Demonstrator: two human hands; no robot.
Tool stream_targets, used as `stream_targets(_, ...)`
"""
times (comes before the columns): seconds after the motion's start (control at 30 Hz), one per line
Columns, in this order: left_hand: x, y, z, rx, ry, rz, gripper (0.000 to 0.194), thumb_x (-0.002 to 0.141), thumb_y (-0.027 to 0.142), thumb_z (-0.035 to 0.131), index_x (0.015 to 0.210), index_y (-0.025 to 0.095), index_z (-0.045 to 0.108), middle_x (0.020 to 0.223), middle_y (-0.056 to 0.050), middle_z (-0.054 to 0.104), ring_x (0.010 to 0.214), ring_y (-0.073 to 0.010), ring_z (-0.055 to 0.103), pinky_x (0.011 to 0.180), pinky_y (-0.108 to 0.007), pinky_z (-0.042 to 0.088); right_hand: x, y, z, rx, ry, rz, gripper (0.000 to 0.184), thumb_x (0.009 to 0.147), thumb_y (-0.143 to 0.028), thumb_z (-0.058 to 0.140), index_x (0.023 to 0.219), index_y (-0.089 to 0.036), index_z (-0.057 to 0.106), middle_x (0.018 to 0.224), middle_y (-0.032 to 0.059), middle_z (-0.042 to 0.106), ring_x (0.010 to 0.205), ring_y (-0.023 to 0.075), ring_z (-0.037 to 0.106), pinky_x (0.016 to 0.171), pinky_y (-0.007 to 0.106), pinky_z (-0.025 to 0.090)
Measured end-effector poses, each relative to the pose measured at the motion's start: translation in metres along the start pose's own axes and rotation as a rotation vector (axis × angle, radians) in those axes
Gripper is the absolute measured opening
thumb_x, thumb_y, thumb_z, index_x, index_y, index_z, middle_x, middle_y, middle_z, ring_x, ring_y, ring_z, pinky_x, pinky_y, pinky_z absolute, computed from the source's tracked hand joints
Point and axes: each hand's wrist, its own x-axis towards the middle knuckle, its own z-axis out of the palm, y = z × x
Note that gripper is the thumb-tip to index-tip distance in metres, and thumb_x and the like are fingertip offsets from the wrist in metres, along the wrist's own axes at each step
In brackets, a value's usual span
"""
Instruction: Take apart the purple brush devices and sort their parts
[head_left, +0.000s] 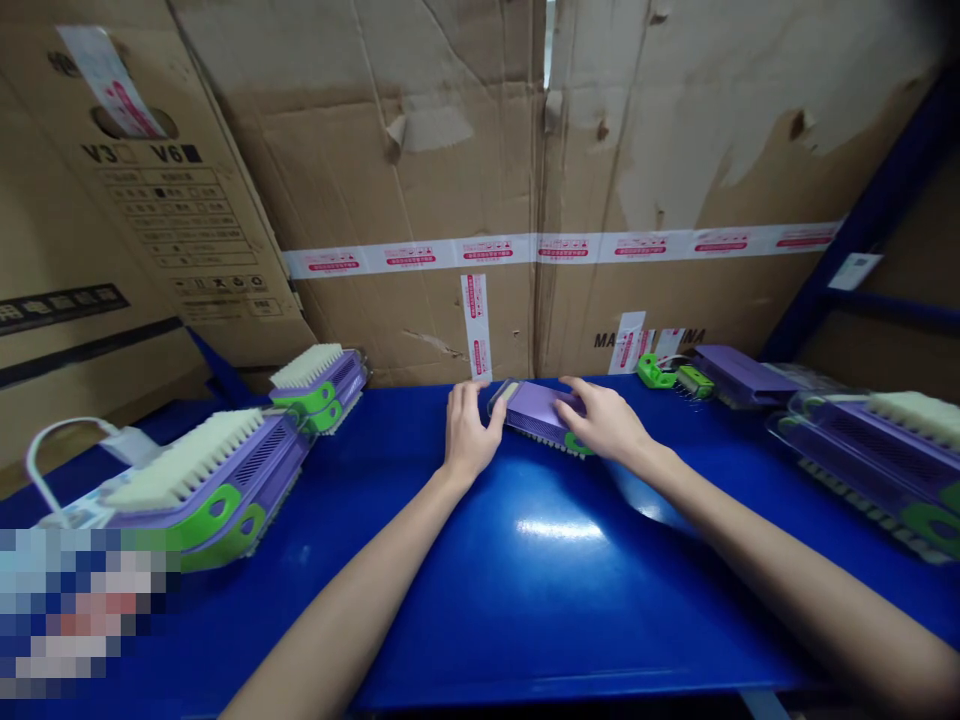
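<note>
In the middle of the table lies a purple brush (541, 404) with a clear end, a green part and bristles along its underside. My right hand (609, 418) grips its right end, thumb across the top and fingers behind. At the opposite end, my left hand (471, 432) holds the clear part between thumb and index finger, its other fingers stretched past the edge. Most of the green part is hidden by my right hand.
Stacked purple-and-green brushes (289, 450) lie at left, with a smaller stack (334, 388) behind. A white cable (56, 430) loops nearby. More brushes (862, 450) and green parts (657, 372) sit at right. Cardboard (420, 180) walls the back of the blue table (480, 620).
</note>
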Motion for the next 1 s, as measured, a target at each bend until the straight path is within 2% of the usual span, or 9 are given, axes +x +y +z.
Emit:
stream_targets(0.13,-0.001,0.014,-0.008,0.194,-0.117,0.5,0.024,0.089,0.032,0.048,0.105,0.016,0.057,0.104,-0.011,0.063,0.097,-0.0244,0.058,0.083,-0.038,0.044,0.001,-0.003,0.001,-0.096,0.053,0.147,0.047,0.091,-0.039,0.038,0.129,-0.015,0.052,0.109,0.0146,0.068,0.096,0.0284,0.065,0.078,0.035,0.048)
stream_targets(0.23,-0.003,0.021,-0.006,0.242,-0.278,0.662,0.034,0.09,0.038,0.046,0.112,0.014,0.057,0.107,-0.013,0.064,0.101,-0.0267,0.06,0.085,-0.04,0.043,-0.001,-0.006,-0.001,-0.1,0.086,0.193,0.049,0.092,-0.042,0.037,0.13,-0.015,0.051,0.107,0.0149,0.068,0.093,0.0281,0.066,0.076,0.035,0.047)
stream_targets(0.3,-0.003,0.02,-0.005,0.239,-0.314,0.623,0.041,0.09,0.042,0.043,0.117,0.013,0.056,0.11,-0.014,0.065,0.102,-0.0271,0.06,0.089,-0.041,0.041,-0.004,-0.008,-0.002,-0.053,0.126,0.208,0.049,0.093,-0.044,0.035,0.13,-0.016,0.052,0.102,0.0135,0.07,0.091,0.0274,0.067,0.076,0.035,0.047)
stream_targets(0.4,0.001,0.009,-0.009,0.201,-0.233,0.402,0.043,0.092,0.042,0.037,0.12,0.014,0.053,0.107,-0.012,0.068,0.098,-0.0244,0.063,0.096,-0.043,0.036,-0.009,-0.008,0.0,0.046,0.196,0.211,0.046,0.094,-0.044,0.033,0.127,-0.02,0.054,0.089,0.0089,0.072,0.086,0.0261,0.067,0.073,0.033,0.046)
stream_targets(0.57,0.015,-0.009,-0.029,0.178,-0.124,0.166,0.039,0.094,0.042,0.031,0.101,0.017,0.06,0.092,-0.007,0.071,0.089,-0.0214,0.064,0.087,-0.039,0.04,-0.013,0.0,0.012,0.105,0.255,0.071,0.042,0.093,-0.04,0.036,0.123,-0.018,0.057,0.088,0.0073,0.071,0.082,0.0244,0.065,0.072,0.032,0.045)
stream_targets(0.67,0.02,0.0,-0.037,0.223,-0.108,0.208,0.042,0.092,0.048,0.034,0.097,0.017,0.061,0.093,-0.008,0.069,0.088,-0.0226,0.062,0.082,-0.038,0.042,-0.012,0.006,0.019,0.107,0.298,-0.052,0.041,0.092,-0.036,0.037,0.121,-0.014,0.057,0.097,0.0099,0.069,0.09,0.0242,0.062,0.079,0.035,0.045)
stream_targets(0.8,0.017,0.022,-0.03,0.399,-0.249,0.352,0.058,0.082,0.062,0.049,0.112,0.014,0.059,0.11,-0.014,0.065,0.101,-0.0289,0.058,0.089,-0.043,0.04,-0.012,0.01,0.022,0.038,0.312,-0.171,0.043,0.093,-0.037,0.038,0.123,-0.012,0.055,0.103,0.0125,0.066,0.096,0.0262,0.057,0.085,0.039,0.044)
stream_targets(0.9,0.011,0.026,-0.02,0.533,-0.351,0.314,0.065,0.081,0.062,0.053,0.123,0.012,0.054,0.122,-0.018,0.059,0.112,-0.0326,0.052,0.094,-0.047,0.038,-0.013,0.012,0.022,-0.025,0.284,-0.2,0.046,0.092,-0.039,0.04,0.126,-0.012,0.052,0.108,0.0144,0.063,0.099,0.0278,0.055,0.084,0.041,0.045)
stream_targets(1.0,0.008,0.017,-0.014,0.626,-0.418,0.248,0.055,0.085,0.051,0.055,0.126,0.015,0.053,0.128,-0.019,0.055,0.12,-0.0338,0.048,0.097,-0.049,0.037,-0.013,0.014,0.023,-0.047,0.262,-0.212,0.048,0.091,-0.04,0.042,0.13,-0.014,0.049,0.116,0.0154,0.059,0.105,0.0294,0.052,0.085,0.043,0.045)
